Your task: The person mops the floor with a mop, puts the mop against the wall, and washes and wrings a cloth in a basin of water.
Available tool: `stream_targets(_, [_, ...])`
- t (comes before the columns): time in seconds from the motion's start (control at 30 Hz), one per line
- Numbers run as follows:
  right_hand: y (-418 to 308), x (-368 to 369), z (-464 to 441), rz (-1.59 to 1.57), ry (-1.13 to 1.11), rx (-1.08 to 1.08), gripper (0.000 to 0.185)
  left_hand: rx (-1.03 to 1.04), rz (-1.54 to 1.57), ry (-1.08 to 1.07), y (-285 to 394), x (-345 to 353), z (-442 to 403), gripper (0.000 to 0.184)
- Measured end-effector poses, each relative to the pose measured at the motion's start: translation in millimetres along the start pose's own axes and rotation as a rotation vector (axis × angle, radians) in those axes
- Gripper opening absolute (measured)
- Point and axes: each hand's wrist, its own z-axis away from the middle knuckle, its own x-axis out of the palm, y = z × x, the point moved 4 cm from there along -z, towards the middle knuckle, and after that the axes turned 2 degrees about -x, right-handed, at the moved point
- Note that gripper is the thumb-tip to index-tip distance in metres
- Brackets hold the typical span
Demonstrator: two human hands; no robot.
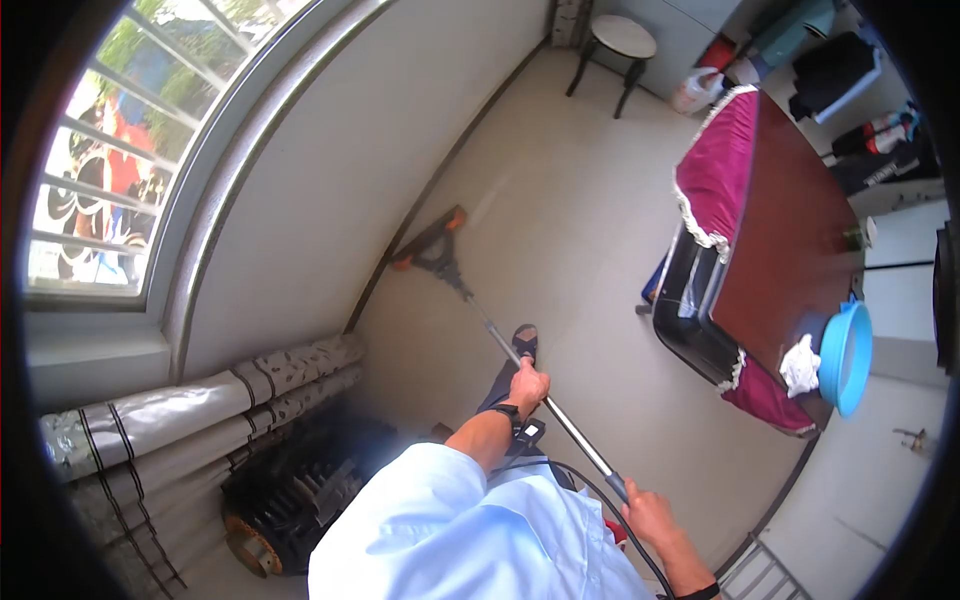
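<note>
Left hand (pixel 529 385), right hand (pixel 649 512) hold pole (pixel 577 432); basin (pixel 847 360) beside white bundle (pixel 800 366)

Both the left hand (pixel 527 385) and the right hand (pixel 650 513) grip the mop's metal pole (pixel 572 430)

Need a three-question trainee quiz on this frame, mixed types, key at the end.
1. The left hand and right hand both grip the pole. Which is nearer the tool head? A) right B) left
2. True or false: a crumpled white item lies beside the blue basin.
3. Fill in: the tool head is at the foot of the ____ with the barred window.

Key: 1. B; 2. true; 3. wall
</note>
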Motion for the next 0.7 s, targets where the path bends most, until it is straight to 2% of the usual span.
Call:
stream_targets(0.1, [27.1, 0.8, 30.3, -0.007, 0.027, 0.111, 0.052, 0.007, -0.014, -0.013, -15.2, 32.4, 10.9, 0.057])
stream_targets(0.23, [55.4, -9.6, 97.4, -0.132, 0.106, 0.261, 0.041, 0.008, -0.096, -0.333, -33.6, 113.9, 21.5, 0.037])
stream_targets(0.3, [63.3, -4.5, 135.1, -0.215, 0.105, 0.304, 0.036, 0.05, -0.11, -0.562, -42.1, 152.1, 36.0, 0.029])
stream_targets(0.4, [60.4, 15.6, 185.3, -0.403, 0.034, 0.474, 0.036, 0.229, -0.123, -0.824, -68.2, 194.7, 57.1, 0.025])
stream_targets(0.47, [44.6, 32.3, 201.5, -0.548, 0.143, 0.549, 0.036, 0.178, -0.11, -0.816, -60.4, 201.0, 66.3, 0.02])
stream_targets(0.5, [39.1, 39.1, 201.7, -0.618, 0.202, 0.584, 0.035, 0.049, -0.096, -0.73, -46.3, 193.7, 81.0, 0.017])
stream_targets(0.57, [38.5, 68.3, 179.7, -0.809, 0.14, 0.624, 0.038, -0.05, -0.115, -0.598, -43.7, 190.9, 64.4, 0.02])
stream_targets(0.6, [36.3, 80.0, 163.0, -0.908, 0.096, 0.643, 0.04, -0.021, -0.145, -0.557, -35.2, 179.2, 55.0, 0.021])
stream_targets(0.7, [10.3, 62.1, 78.7, -0.945, 0.326, 0.476, 0.042, 0.062, -0.203, -0.466, 32.0, 125.1, -2.6, 0.027])
